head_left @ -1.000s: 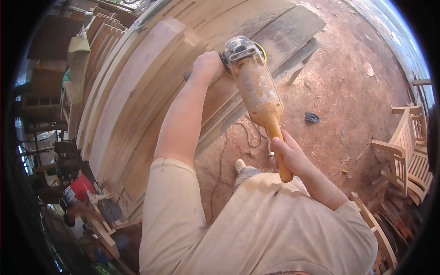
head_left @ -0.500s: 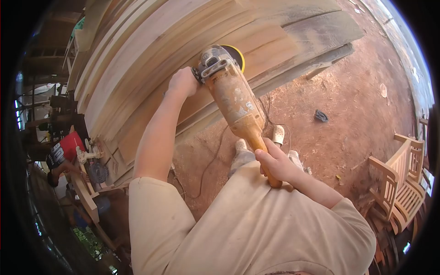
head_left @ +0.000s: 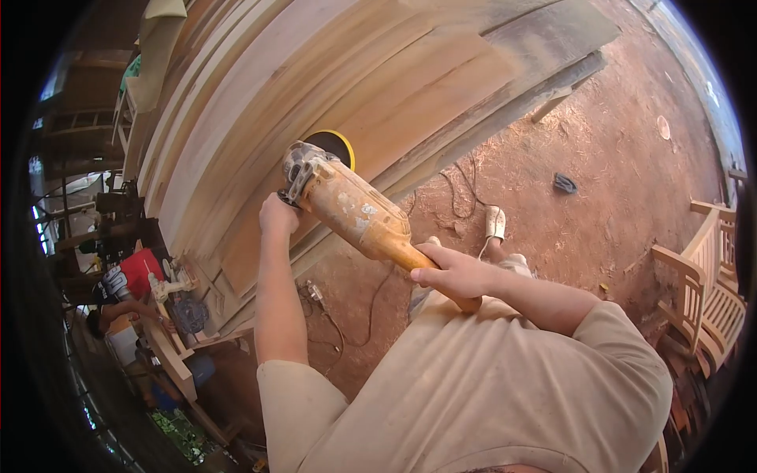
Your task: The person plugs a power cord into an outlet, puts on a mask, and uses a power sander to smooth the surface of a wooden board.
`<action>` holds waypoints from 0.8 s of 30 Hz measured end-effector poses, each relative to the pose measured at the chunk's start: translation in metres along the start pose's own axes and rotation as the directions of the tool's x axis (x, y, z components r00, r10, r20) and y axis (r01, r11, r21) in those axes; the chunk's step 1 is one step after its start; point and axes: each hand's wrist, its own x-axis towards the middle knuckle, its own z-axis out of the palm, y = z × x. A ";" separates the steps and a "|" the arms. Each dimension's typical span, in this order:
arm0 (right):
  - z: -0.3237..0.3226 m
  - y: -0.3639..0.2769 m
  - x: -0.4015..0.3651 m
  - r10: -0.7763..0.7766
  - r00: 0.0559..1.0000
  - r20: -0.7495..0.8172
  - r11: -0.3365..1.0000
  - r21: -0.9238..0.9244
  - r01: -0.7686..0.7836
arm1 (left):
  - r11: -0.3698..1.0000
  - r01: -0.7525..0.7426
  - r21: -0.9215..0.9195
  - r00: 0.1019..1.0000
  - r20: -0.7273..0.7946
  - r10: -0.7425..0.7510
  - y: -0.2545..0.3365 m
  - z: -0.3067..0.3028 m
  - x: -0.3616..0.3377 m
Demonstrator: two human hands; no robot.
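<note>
Both my hands are on a worn yellow angle grinder [head_left: 355, 211], scuffed and flecked with pale spots. Its round pad [head_left: 341, 148], dark with a yellow rim, sits tilted over a wide wooden plank [head_left: 410, 118]. My left hand [head_left: 279, 214] is closed around the side handle near the tool's head. Farther back, my right hand [head_left: 453, 270] wraps the long rear handle, with the thumb lying along it. The handle's end lies close to my shirt. The plank's surface is light brown near the pad and greyer toward its far right end.
More long boards [head_left: 236, 94] lie side by side beyond the plank. A power cord [head_left: 371, 319] trails over the dirt floor [head_left: 552, 244]. At left, a person in a red and black top [head_left: 138, 276] bends by a wooden frame. Slatted wooden chairs [head_left: 702, 276] stand at right. A dark crumpled item [head_left: 564, 184] lies on the ground.
The grinder has moved left and toward me along the plank, its body swinging to a flatter angle. Both hands have stayed on it, the left arm moving nearer to me.
</note>
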 end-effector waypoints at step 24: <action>-0.126 -0.020 -0.101 0.073 0.818 -0.571 0.884 0.416 0.211 | 0.820 -0.548 0.165 0.834 0.032 0.550 0.389 -0.093 0.067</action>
